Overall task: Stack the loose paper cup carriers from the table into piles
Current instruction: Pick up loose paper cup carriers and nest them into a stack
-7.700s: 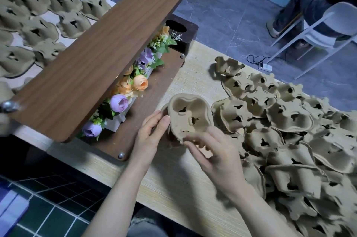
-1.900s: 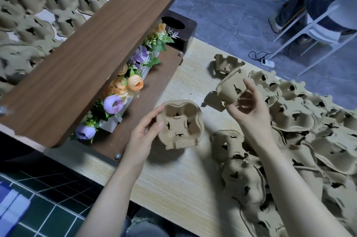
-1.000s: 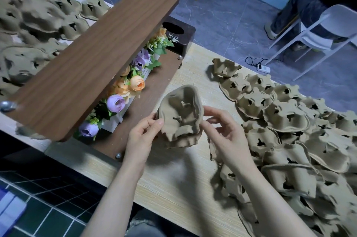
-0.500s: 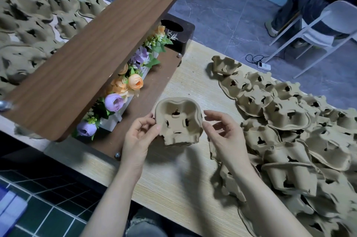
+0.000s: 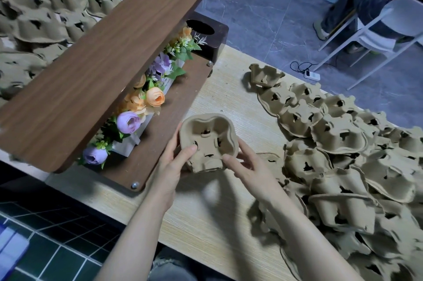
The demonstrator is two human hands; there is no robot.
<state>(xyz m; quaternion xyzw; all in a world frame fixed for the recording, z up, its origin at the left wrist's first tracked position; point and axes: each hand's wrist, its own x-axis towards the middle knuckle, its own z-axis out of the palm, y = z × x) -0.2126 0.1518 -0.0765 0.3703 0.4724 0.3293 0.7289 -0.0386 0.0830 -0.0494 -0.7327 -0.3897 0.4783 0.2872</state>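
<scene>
Both hands grip a small stack of cup carriers [image 5: 207, 141] above the table [image 5: 206, 223] near its left side: left hand [image 5: 170, 167] with thumb curled over the rim, right hand [image 5: 243, 164] pinching the near corner. Loose carriers [image 5: 343, 155] heap across the table's right side; a wooden flower shelf [image 5: 91, 70] stands along the left edge.

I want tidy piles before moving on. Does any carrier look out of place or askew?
Yes. One carrier sits alone at the far end of the loose heap, tipped on its side. The heap itself is jumbled, carriers overlapping at all angles. The stack between both hands looks nested evenly.
</scene>
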